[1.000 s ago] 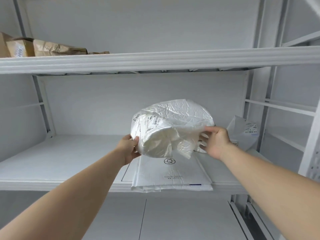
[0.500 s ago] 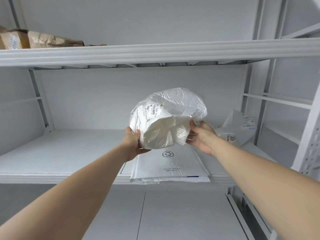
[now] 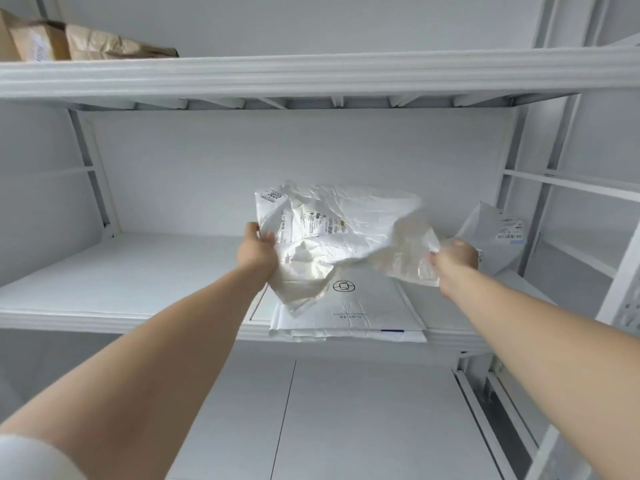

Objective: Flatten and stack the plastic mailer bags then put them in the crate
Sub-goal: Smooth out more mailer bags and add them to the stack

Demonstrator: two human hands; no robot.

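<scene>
Fingers of the left hand (image 3: 257, 252) and right hand (image 3: 455, 257) are clenched on opposite ends of a crumpled mailer bag (image 3: 346, 223), held above a mailer stack (image 3: 363, 315) on the shelf (image 3: 121, 271).

One wide-angle head camera looks forward, close, into the white shelving (image 3: 114, 271) between two shelves.

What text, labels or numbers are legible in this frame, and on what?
"Enjoy the…", last word blurred: top flat mailer of the stack, under a round logo.
Crumpled mailer: shipping labels, too small to read.
Leaning mailer: barcode label, unreadable.
Brown paper bag: label blurred.
</scene>
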